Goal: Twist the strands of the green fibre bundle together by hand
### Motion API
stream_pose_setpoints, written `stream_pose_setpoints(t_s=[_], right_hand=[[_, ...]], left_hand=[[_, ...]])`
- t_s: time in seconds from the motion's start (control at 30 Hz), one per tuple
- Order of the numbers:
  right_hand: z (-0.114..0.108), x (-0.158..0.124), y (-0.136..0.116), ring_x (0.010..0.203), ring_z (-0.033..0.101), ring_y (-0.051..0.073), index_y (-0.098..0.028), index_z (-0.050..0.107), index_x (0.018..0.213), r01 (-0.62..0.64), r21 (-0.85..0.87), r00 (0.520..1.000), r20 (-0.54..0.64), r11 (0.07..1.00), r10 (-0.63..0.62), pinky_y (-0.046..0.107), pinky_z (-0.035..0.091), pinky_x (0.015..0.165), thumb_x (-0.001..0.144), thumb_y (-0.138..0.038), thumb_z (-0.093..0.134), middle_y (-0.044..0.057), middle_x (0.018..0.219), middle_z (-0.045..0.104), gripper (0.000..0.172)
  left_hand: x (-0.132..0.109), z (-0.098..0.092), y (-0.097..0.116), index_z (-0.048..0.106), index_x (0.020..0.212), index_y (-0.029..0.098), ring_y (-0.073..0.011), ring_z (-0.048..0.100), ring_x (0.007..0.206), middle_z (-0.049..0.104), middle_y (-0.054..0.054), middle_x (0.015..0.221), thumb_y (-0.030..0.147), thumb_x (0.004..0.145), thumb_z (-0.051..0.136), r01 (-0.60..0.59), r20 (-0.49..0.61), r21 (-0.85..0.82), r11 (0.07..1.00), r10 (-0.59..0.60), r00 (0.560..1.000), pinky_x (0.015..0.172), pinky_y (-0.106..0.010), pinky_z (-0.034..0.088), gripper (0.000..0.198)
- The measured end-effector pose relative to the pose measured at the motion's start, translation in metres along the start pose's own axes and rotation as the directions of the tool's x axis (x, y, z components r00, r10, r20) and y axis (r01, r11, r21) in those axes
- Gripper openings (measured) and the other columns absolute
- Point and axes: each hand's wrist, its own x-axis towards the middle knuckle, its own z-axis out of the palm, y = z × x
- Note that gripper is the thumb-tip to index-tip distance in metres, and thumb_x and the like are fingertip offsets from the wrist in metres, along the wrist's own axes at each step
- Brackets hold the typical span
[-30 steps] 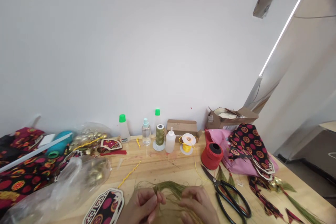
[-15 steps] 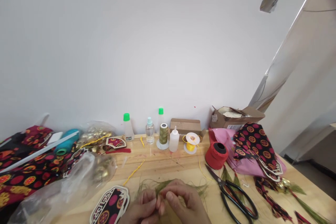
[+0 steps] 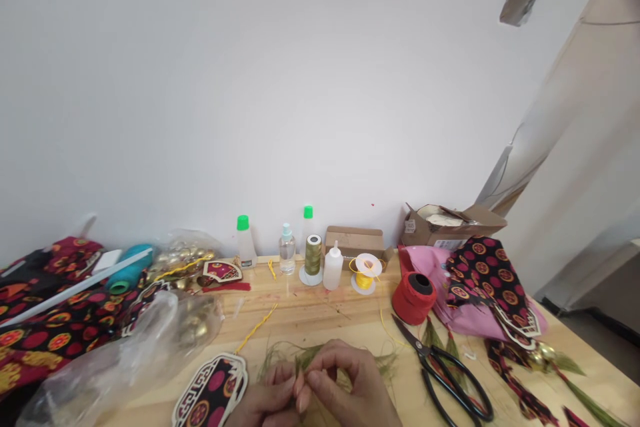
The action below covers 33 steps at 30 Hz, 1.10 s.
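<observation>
At the front middle of the table, my left hand (image 3: 273, 395) and my right hand (image 3: 347, 380) meet with fingertips pinched together. Olive-green threads (image 3: 313, 352) run between and behind the fingers and spread loosely on the wood to both sides. The exact spot where the fingertips press is partly hidden by the fingers. Left of my left hand lies a patterned fabric pendant (image 3: 213, 390) with a pale cut-out frame and a yellow twisted cord (image 3: 256, 328). Black-handled scissors (image 3: 445, 367) rest open-bladed to the right of my right hand.
Along the wall stand green-capped bottles (image 3: 245, 243), an olive thread spool (image 3: 313, 257), a white squeeze bottle (image 3: 333, 269) and a yellow thread spool (image 3: 367, 273). A red thread cone (image 3: 414, 300) sits behind the scissors. Plastic bags (image 3: 120, 367) and patterned fabric (image 3: 50, 327) cover the left side.
The fingers of my right hand have shifted slightly left and closer to my left fingertips. The view has moved a little; the things on the table stay put.
</observation>
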Motion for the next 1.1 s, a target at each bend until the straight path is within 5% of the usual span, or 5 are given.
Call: stream_pose_setpoints(t_s=[0.27,0.53,0.87,1.0,1.1], right_hand=[[0.0,0.0,0.0,0.051,0.047,0.011,-0.014,0.058,0.054,0.074,-0.135,0.997,0.039,0.988,-0.069,0.02,0.038,0.05,0.063,-0.009,0.052,0.0,0.054,0.054,0.011],[0.002,0.0,0.003,0.051,0.045,0.01,-0.015,0.054,0.055,0.041,-0.04,0.999,-0.006,0.998,-0.042,0.019,0.037,0.049,0.067,-0.013,0.051,-0.002,0.052,0.05,0.012],[0.002,-0.005,0.022,0.049,0.044,0.009,-0.014,0.06,0.058,-0.017,0.111,1.0,0.004,0.994,0.017,0.019,0.036,0.047,0.067,-0.03,0.058,0.0,0.055,0.054,0.019],[0.0,-0.003,0.021,0.049,0.048,0.01,-0.014,0.056,0.058,-0.098,0.3,0.994,0.069,0.949,0.081,0.02,0.038,0.049,0.069,-0.037,0.057,-0.001,0.051,0.052,0.025],[-0.002,-0.003,0.025,0.053,0.053,0.012,-0.015,0.055,0.06,-0.174,0.451,0.985,0.085,0.875,0.152,0.023,0.042,0.055,0.068,-0.042,0.058,0.0,0.051,0.054,0.029]], left_hand=[[0.0,0.0,0.001,0.063,0.054,0.012,0.0029,0.013,0.027,0.026,0.01,0.035,0.029,0.06,0.068,0.029,0.049,0.054,0.998,-0.032,0.998,0.028,-0.011,0.009,0.019],[0.002,-0.002,0.0,0.063,0.055,0.012,0.0022,0.012,0.024,0.023,0.011,0.031,0.033,0.058,0.068,0.022,0.056,0.094,0.995,-0.028,0.998,0.027,-0.013,0.008,0.022],[0.003,0.013,-0.004,0.061,0.048,0.011,0.0035,0.021,0.026,0.05,0.003,0.04,0.033,0.048,0.074,-0.105,-0.202,0.238,0.966,0.155,0.967,0.03,-0.014,0.007,0.026],[0.004,0.015,-0.004,0.062,0.051,0.011,0.002,0.02,0.025,0.04,0.006,0.03,0.036,0.051,0.072,-0.073,-0.213,0.283,0.956,0.137,0.967,0.029,-0.014,0.007,0.027],[0.007,0.011,-0.005,0.063,0.056,0.011,0.0025,0.018,0.024,0.049,0.003,0.034,0.038,0.052,0.071,-0.078,-0.243,0.323,0.943,0.162,0.956,0.028,-0.014,0.004,0.028]])
